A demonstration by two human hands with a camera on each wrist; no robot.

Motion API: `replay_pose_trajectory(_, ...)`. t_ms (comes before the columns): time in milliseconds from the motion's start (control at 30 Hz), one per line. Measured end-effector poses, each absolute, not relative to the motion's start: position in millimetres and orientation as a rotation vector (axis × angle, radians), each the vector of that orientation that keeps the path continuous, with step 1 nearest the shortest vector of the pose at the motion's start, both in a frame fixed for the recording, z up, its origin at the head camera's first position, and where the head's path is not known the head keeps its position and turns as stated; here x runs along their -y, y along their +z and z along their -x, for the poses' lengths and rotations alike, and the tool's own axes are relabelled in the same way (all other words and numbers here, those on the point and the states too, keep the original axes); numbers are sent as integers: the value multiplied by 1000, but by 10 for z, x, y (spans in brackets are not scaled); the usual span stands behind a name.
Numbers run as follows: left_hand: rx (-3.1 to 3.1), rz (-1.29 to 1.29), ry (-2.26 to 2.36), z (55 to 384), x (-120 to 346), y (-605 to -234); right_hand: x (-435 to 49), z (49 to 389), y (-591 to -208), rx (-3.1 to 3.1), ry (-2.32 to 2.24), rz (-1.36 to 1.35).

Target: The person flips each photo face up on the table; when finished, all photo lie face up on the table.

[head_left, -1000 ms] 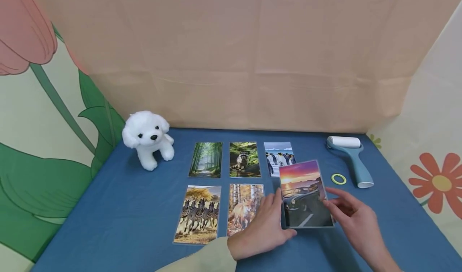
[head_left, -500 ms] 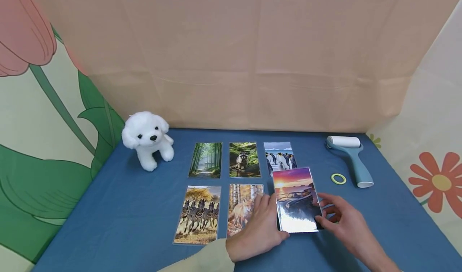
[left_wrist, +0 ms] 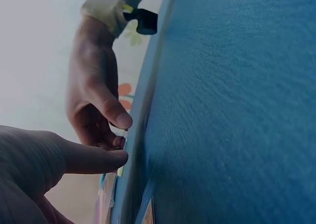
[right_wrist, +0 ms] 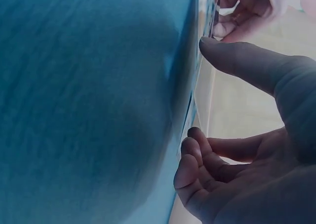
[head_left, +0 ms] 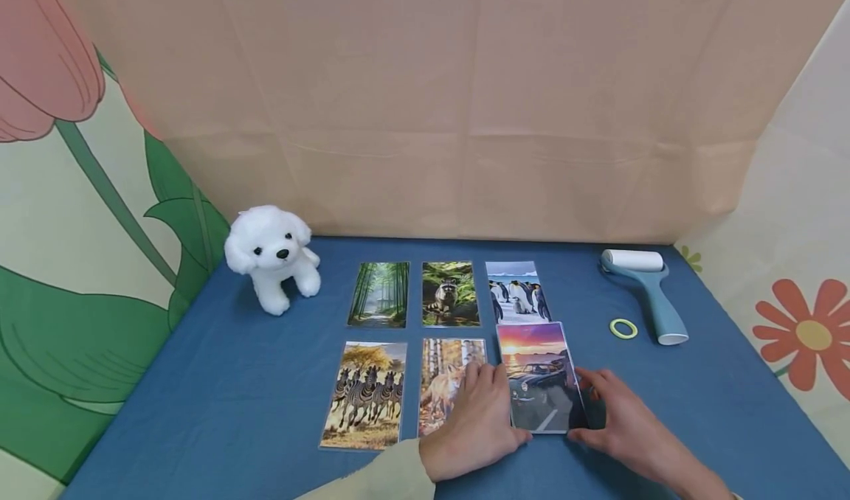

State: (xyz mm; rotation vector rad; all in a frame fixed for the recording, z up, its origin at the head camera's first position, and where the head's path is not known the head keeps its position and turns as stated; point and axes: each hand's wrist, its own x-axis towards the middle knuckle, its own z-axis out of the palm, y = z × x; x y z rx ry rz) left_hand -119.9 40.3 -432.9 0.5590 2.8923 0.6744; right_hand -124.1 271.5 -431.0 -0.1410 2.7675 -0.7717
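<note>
A picture card of a car at sunset [head_left: 536, 375] lies close over the blue cloth below the penguin card [head_left: 519, 292], overlapping its bottom edge in the head view. My left hand [head_left: 474, 426] is at its left edge, fingers extended over part of the fox card [head_left: 443, 386] and thumb near the lower left corner. On the other side, my right hand [head_left: 620, 426] holds the car card's right edge, thumb by the lower corner and bent fingers higher up. The right wrist view shows that thumb [right_wrist: 227, 56] and the fingers spread along the card's edge.
Cards showing a forest path [head_left: 378, 295], a raccoon [head_left: 450, 293] and zebras [head_left: 364, 395] lie flat in the same grid. A white plush dog [head_left: 272, 257] stands at left. At right are a yellow-green ring [head_left: 623, 329] and a lint roller [head_left: 647, 293].
The car card has moved down and slightly left, towards the table, uncovering more of the penguin card. My right hand has come down and left with it; my left hand has shifted slightly left.
</note>
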Motion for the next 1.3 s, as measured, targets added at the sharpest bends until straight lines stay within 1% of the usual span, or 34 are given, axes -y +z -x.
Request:
replay_pose_trajectory(433, -2900, -553, 563, 1237, -466, -4373, -2724, 1308, -4389, -2764, -706, 148)
replay_pose_trajectory(767, -2882, -561, 516, 1238, -490, -4396, -2704, 1328, -4371, -2724, -660, 101)
replay_pose_trajectory(1300, -2874, -605, 446, 1217, -510, -4405, -2701, 1335, -4376, -2736, -505, 123)
